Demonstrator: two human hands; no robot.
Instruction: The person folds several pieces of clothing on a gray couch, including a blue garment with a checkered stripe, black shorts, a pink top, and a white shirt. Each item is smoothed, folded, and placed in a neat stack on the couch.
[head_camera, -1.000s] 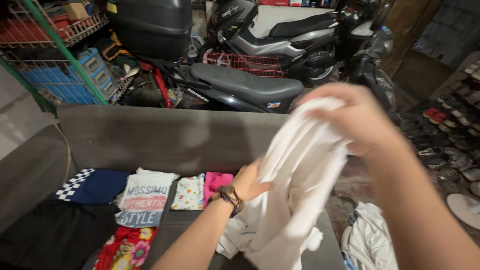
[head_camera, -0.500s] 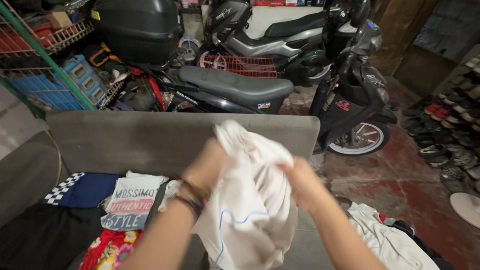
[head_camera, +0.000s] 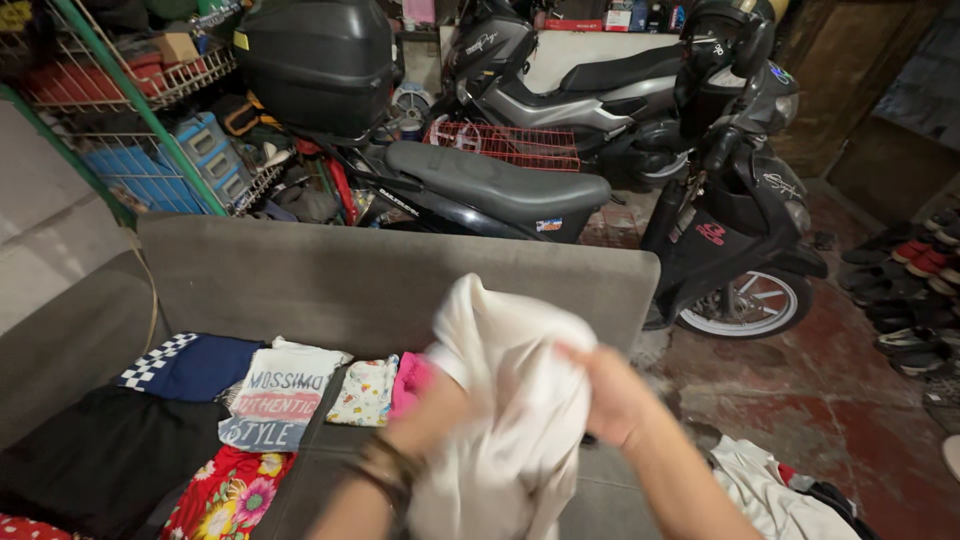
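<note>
Work in hand: a white, soft cotton garment is held up in both hands over a grey upholstered sofa, lower centre of the frame.

Done so far (judged from the layout): several pieces already lie folded in a row on the seat, lower left: a navy piece with a checkered edge, a white-and-grey printed shirt, a small pale patterned piece, a pink piece. In front of these, a black flat piece and a red floral piece.

Left to do (judged): the white garment is bunched and unfolded, so its fold is not yet made. A loose heap of white and dark cloth sits at lower right, off the sofa end, apparently unsorted.

Left hand: closed on the garment from its left side; fingers mostly hidden by cloth and blurred. A dark band is on the wrist.

Right hand: closed on the garment's right edge, fingers pinching into the fabric, thumb side toward the camera.

Garment relative to hands: between the two hands, touching both; its top rises above them, its bulk hangs below toward the bottom edge of the frame. It is clear of the folded row, just right of the pink piece.

Surroundings: a dark parked scooter behind the sofa back, centre to upper right; wire shelving at upper left; shoes on the floor at far right.
</note>
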